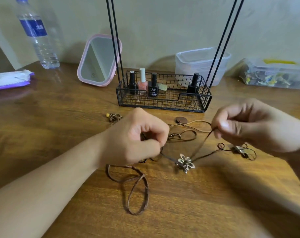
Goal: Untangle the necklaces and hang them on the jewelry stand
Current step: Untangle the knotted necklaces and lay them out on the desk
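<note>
Several brown cord necklaces lie tangled on the wooden table point(60, 117). A metal flower pendant point(185, 163) sits between my hands, its dark cord running up to my right hand point(243, 124), which pinches the cord off the table. My left hand point(137, 136) is curled over the tangle and grips cords there; what it holds is mostly hidden. A thick brown cord loop point(137, 191) trails toward me. A round wooden pendant point(181, 120) and a knotted bead pendant point(113, 117) lie near the black wire jewelry stand point(163, 103), whose thin uprights point(115, 40) rise out of view.
The stand's basket holds several nail polish bottles point(142, 81). A pink mirror point(98, 60) and a water bottle point(37, 35) stand at the back left, with a purple wipes pack point(8, 79). A clear plastic tub point(202, 64) and a filled box point(274, 74) sit back right.
</note>
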Available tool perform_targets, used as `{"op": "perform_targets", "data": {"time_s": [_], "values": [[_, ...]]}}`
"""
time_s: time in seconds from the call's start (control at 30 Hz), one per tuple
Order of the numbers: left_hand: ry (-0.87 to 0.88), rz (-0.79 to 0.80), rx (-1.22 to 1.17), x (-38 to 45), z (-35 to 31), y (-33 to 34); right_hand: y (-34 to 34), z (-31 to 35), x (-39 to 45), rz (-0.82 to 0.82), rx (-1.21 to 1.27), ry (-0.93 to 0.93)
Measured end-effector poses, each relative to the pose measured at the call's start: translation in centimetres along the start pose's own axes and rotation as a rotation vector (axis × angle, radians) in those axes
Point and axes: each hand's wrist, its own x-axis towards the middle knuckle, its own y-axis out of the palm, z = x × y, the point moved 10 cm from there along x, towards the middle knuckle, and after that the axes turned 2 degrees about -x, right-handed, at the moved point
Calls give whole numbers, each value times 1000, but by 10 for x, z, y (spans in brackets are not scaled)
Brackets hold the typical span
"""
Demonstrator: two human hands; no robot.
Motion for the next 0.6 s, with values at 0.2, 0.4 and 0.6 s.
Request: {"op": "perform_targets", "data": {"time_s": [0.2,0.4,0.6], "values": [[31,30,267,0,1,6,-15,-5,8,-354,272,-27],[-128,-197,324,8,15,-6,15,14,14,-305,-59,-68],[-63,-243,17,12,2,-18,-34,13,-2,-570,-188,-90]]}}
